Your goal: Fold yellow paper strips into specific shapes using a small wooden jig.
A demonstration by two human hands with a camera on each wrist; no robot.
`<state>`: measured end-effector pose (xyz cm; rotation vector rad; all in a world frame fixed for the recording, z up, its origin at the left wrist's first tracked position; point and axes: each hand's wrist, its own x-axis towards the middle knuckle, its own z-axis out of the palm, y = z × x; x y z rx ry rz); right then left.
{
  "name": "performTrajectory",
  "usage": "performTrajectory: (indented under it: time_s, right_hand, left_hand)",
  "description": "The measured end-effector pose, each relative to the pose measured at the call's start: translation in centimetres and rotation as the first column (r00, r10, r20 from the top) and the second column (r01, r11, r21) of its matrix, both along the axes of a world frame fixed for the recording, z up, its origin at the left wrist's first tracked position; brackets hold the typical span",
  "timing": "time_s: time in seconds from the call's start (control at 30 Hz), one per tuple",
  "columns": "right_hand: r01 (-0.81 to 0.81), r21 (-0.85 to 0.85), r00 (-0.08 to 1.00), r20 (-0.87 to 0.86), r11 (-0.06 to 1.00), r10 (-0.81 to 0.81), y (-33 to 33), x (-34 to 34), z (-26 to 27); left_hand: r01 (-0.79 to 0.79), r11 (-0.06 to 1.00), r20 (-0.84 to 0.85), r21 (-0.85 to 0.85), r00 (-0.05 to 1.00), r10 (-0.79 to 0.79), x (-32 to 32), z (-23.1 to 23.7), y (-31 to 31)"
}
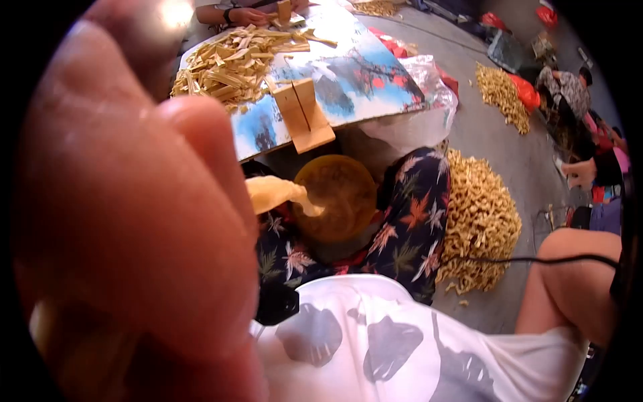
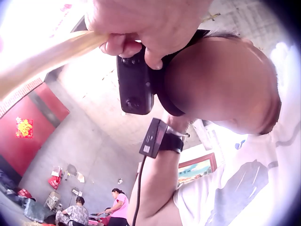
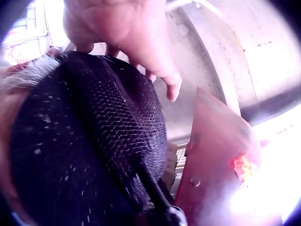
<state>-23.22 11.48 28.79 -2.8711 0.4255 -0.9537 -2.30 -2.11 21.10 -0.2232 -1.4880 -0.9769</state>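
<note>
Large and blurred, my left hand fills the left of the head view. In the left wrist view the same hand pinches a long pale yellow strip, its fingertips at the black head camera. The strip's end overlaps the basin in the head view. My right hand is raised to the head, its fingers at the edge of a black mesh cap and its thumb extended; some fingertips are hidden behind the cap.
A slotted wooden block stands at the edge of the picture-topped table, beside a heap of yellow strips. Another person's hand is across the table. Piles of curled pieces lie on the floor. A black cable crosses at right.
</note>
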Motion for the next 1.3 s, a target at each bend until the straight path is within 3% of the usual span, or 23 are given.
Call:
performTrajectory:
  time_s: [0.13, 0.2, 0.23, 0.27, 0.33, 0.4, 0.43, 0.5, 0.6, 0.63, 0.73, 0.8, 0.83, 0.9, 0.93, 0.97, 1.03, 1.1, 1.13, 1.2, 1.23, 1.3]
  right_hand:
    - [0.090, -0.037, 0.981, 0.179, 0.995, -0.082, -0.5, -0.3, 0.3]
    - [0.218, -0.020, 0.895, 0.402, 0.976, -0.192, -1.7, -1.1, -1.5]
    - [0.290, 0.036, 0.817, 0.511, 0.956, -0.267, -2.1, -0.9, -3.0]
    - [0.355, 0.131, 0.728, 0.583, 0.926, -0.361, -3.0, -0.5, -4.7]
    - [0.440, 0.388, 0.553, 0.594, 0.810, -0.584, -5.0, 1.0, -9.0]
    - [0.513, 0.639, 0.477, 0.342, 0.572, -0.810, -6.2, 3.5, -13.6]
    - [0.560, 0.625, 0.491, 0.278, 0.543, -0.826, -7.1, 4.1, -15.6]
    - [0.506, 0.739, 0.454, 0.211, 0.445, -0.866, -8.4, 5.7, -18.5]
    - [0.526, 0.731, 0.498, 0.149, 0.435, -0.854, -9.5, 6.5, -20.4]
    - [0.497, 0.723, 0.490, 0.222, 0.479, -0.843, -9.9, 6.7, -21.1]
    - [0.314, 0.849, 0.389, 0.292, 0.424, -0.874, -10.2, 6.3, -21.3]
    - [0.391, 0.772, 0.396, 0.351, 0.502, -0.848, -9.8, 6.0, -20.4]
    - [0.412, 0.739, 0.418, 0.366, 0.533, -0.831, -9.4, 6.0, -19.9]
    - [0.456, 0.631, 0.514, 0.389, 0.628, -0.764, -8.3, 6.4, -19.9]
    - [0.444, 0.604, 0.582, 0.366, 0.661, -0.726, -7.4, 6.7, -20.2]
    - [0.446, 0.564, 0.629, 0.355, 0.695, -0.692, -6.6, 7.2, -20.7]
    - [0.463, 0.469, 0.695, 0.334, 0.752, -0.636, -5.4, 7.9, -22.1]
    - [0.507, 0.459, 0.667, 0.326, 0.729, -0.670, -4.7, 7.6, -22.5]
    - [0.530, 0.453, 0.652, 0.322, 0.716, -0.686, -4.4, 7.2, -22.6]
    - [0.628, 0.434, 0.563, 0.319, 0.645, -0.763, -4.9, 6.1, -23.3]
    - [0.628, 0.466, 0.523, 0.341, 0.623, -0.781, -5.4, 5.9, -23.9]
    - [0.515, 0.666, 0.404, 0.367, 0.540, -0.838, -5.8, 6.1, -25.2]
  left_hand:
    - [-0.047, 0.996, 0.059, 0.077, 0.997, 0.043, 1.9, 0.3, 2.1]
    - [-0.101, 0.942, 0.200, 0.321, 0.979, 0.037, 2.9, -2.2, 1.1]
    - [-0.066, 0.858, 0.239, 0.509, 0.969, -0.068, 2.9, -4.9, 0.3]
    - [0.069, 0.730, 0.156, 0.679, 0.959, -0.236, 3.0, -8.1, -0.3]
    - [-0.027, 0.511, 0.185, 0.859, 0.947, -0.261, 1.7, -10.7, -0.6]
    - [-0.040, 0.497, 0.206, 0.867, 0.937, -0.283, 1.4, -13.1, -0.4]
    - [-0.049, 0.485, 0.219, 0.873, 0.928, -0.301, 1.2, -14.1, -0.4]
    - [-0.141, 0.585, 0.338, 0.799, 0.909, -0.242, 0.3, -14.9, 0.0]
    - [-0.208, 0.676, 0.402, 0.707, 0.905, -0.143, -0.9, -16.5, 0.7]
    - [-0.249, 0.723, 0.428, 0.645, 0.901, -0.072, -1.2, -16.7, 0.7]
    - [-0.498, 0.751, 0.622, 0.434, 0.769, 0.150, -0.1, -15.3, 1.7]
    - [-0.606, 0.679, 0.774, 0.414, 0.627, 0.088, 2.1, -17.9, 0.8]
    - [-0.508, 0.591, 0.705, 0.627, 0.692, -0.153, 2.7, -18.6, 0.7]
    - [-0.233, 0.190, 0.299, 0.954, 0.802, -0.518, 2.5, -18.4, 1.2]
    - [-0.087, -0.069, 0.028, 0.994, 0.798, -0.602, 2.0, -17.7, 1.6]
    - [-0.001, -0.115, -0.063, 0.993, 0.829, -0.555, 1.2, -17.2, 1.6]
    - [-0.017, 0.073, 0.054, 0.997, 0.834, -0.550, 0.5, -17.6, 1.1]
    - [-0.020, 0.217, 0.139, 0.976, 0.822, -0.552, 0.1, -18.3, 0.1]
    - [-0.219, 0.450, 0.442, 0.866, 0.756, -0.483, -0.1, -18.6, -0.3]
    - [-0.493, 0.780, 0.880, 0.385, 0.450, -0.150, -0.3, -18.5, -0.5]
    - [-0.450, 0.893, 0.887, 0.014, 0.418, 0.196, -0.1, -18.1, -0.1]
    - [-0.376, 0.842, 0.852, -0.385, 0.206, 0.482, 0.1, -16.8, 0.5]
